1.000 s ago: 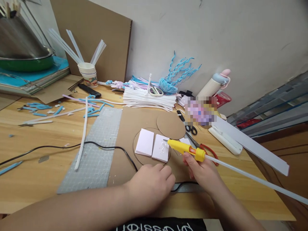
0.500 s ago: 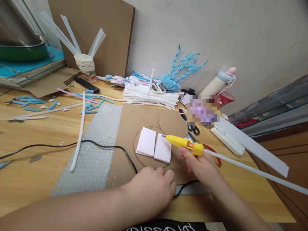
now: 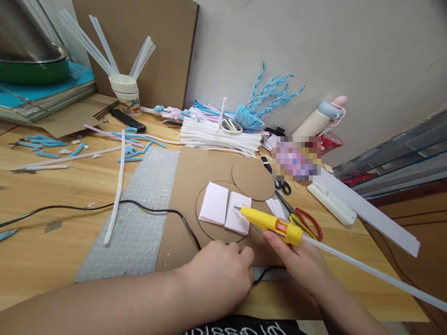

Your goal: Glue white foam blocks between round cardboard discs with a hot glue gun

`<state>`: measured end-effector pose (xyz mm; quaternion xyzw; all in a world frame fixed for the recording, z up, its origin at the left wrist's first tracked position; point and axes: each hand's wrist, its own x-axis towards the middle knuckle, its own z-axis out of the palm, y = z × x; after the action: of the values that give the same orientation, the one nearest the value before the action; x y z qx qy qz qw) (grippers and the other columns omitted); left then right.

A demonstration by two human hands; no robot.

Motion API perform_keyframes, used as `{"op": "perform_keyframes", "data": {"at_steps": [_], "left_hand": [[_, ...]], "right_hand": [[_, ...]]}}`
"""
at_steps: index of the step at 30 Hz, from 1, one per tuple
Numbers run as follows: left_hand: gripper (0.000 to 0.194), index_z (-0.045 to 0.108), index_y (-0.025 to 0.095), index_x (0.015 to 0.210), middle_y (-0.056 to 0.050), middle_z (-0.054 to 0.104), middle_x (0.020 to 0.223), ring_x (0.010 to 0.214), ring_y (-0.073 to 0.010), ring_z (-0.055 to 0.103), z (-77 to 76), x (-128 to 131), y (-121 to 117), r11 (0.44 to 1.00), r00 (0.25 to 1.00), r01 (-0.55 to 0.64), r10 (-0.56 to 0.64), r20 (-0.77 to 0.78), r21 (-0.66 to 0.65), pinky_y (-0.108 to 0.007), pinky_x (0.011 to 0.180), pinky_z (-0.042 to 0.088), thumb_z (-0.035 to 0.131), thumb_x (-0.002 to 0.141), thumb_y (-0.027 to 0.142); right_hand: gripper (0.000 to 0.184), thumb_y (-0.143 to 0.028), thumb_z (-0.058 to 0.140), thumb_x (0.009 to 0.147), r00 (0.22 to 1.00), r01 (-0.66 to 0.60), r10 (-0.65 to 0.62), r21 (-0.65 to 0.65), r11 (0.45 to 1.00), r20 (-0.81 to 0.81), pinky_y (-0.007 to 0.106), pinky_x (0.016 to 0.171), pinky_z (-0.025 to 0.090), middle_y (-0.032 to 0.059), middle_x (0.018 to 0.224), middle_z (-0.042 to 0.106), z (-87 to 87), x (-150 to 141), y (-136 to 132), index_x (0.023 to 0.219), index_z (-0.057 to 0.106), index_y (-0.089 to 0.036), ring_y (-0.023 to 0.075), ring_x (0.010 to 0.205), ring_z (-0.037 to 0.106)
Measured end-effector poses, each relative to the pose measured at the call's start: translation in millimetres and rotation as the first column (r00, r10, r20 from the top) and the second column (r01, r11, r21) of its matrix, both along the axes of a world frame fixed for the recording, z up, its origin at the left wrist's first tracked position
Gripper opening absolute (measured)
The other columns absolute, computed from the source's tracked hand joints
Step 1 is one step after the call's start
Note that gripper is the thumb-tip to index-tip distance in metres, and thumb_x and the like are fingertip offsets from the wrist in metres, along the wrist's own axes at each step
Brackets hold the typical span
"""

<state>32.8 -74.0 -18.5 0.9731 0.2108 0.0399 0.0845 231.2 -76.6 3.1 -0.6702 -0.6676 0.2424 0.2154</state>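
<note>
My right hand (image 3: 296,251) grips a yellow hot glue gun (image 3: 267,221) with a long white glue stick (image 3: 377,274) out of its back. The metal nozzle is at the right-hand folded white paper block (image 3: 238,223), which bears squiggles of glue on top. Beside it lies a second white paper block (image 3: 214,203). Both rest inside a drawn circle on a brown cardboard sheet (image 3: 181,232). My left hand (image 3: 223,272) is closed near the sheet's front edge, with the black cord (image 3: 185,221) running into it and out on the right; its fingertips are hidden.
A cardboard disc (image 3: 253,179) lies behind the blocks. Red-handled scissors (image 3: 307,223) and black scissors (image 3: 284,187) are to the right. White pipe cleaners (image 3: 220,137) are piled at the back, near paper cups (image 3: 124,88). A grey cutting mat (image 3: 139,232) extends under the cardboard.
The glue gun's nozzle has shifted down across the right-hand paper block, and its rear end has dropped. My left hand has stayed nearly in place. The view has moved slightly.
</note>
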Motion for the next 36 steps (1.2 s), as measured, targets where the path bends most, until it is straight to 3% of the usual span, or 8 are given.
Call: {"op": "perform_keyframes", "data": {"at_steps": [4,10,15,21,26,36], "left_hand": [[0.006,0.065,0.015,0.086,-0.005,0.059,0.081,0.063,-0.0188,0.060,5.8,-0.9,1.0,0.998,0.999,-0.024,0.022,-0.035,-0.061,-0.027,0.043,0.039,0.064,0.081,0.018],[0.016,0.066,0.015,0.095,-0.009,0.064,0.083,0.058,-0.0201,0.064,19.1,-1.3,-2.8,0.982,0.980,-0.141,0.119,-0.162,-0.129,-0.026,0.042,0.044,0.053,0.087,0.016],[0.033,0.066,0.010,0.114,-0.027,0.063,0.119,0.060,-0.0236,0.069,18.0,-0.3,-8.6,0.983,0.966,-0.181,0.170,-0.193,-0.038,-0.029,0.039,0.047,0.041,0.094,0.017],[0.030,0.068,0.012,0.112,-0.029,0.061,0.123,0.062,-0.0256,0.070,15.4,0.2,-5.7,0.981,0.964,-0.190,0.178,-0.196,-0.046,-0.030,0.041,0.047,0.047,0.091,0.017],[0.026,0.069,0.007,0.107,-0.027,0.069,0.107,0.059,-0.0232,0.068,16.3,-0.1,-4.2,0.982,0.971,-0.186,0.180,-0.155,-0.028,-0.026,0.041,0.043,0.057,0.085,0.016],[0.029,0.069,0.007,0.110,-0.025,0.069,0.100,0.055,-0.0219,0.066,10.0,0.6,-5.8,0.981,0.973,-0.195,0.196,-0.120,0.016,-0.027,0.039,0.041,0.049,0.092,0.018]], "right_hand": [[0.035,-0.056,0.051,0.086,1.000,0.003,-0.004,0.040,0.999,0.016,0.035,0.056,0.049,0.0030,0.056,0.058,0.4,-2.8,-1.6,0.080,0.069,-0.028,0.0260,0.066,0.063],[0.031,-0.052,0.054,0.086,1.000,0.000,0.000,0.054,0.999,-0.002,0.033,0.059,0.052,0.0058,0.075,0.067,-1.0,6.3,-19.7,0.090,0.071,-0.026,0.0250,0.073,0.064],[0.030,-0.048,0.053,0.089,0.995,-0.081,0.082,0.021,0.997,-0.054,0.032,0.065,0.053,0.0066,0.088,0.067,-3.2,7.3,-22.9,0.094,0.067,-0.023,0.0208,0.074,0.063],[0.036,-0.055,0.051,0.087,0.999,-0.048,0.048,-0.009,0.999,-0.015,0.032,0.063,0.051,0.0023,0.071,0.063,-3.8,-3.3,-14.1,0.071,0.059,-0.024,0.0207,0.069,0.062],[0.035,-0.058,0.052,0.084,0.999,0.033,-0.033,-0.021,0.999,0.027,0.034,0.059,0.051,0.0012,0.055,0.057,-5.8,4.7,-23.4,0.079,0.067,-0.026,0.0252,0.068,0.063],[0.033,-0.055,0.054,0.084,0.995,0.088,-0.087,-0.013,0.996,0.042,0.032,0.050,0.049,0.0018,0.052,0.057,-6.0,20.2,-35.2,0.078,0.072,-0.028,0.0257,0.065,0.065]]}}
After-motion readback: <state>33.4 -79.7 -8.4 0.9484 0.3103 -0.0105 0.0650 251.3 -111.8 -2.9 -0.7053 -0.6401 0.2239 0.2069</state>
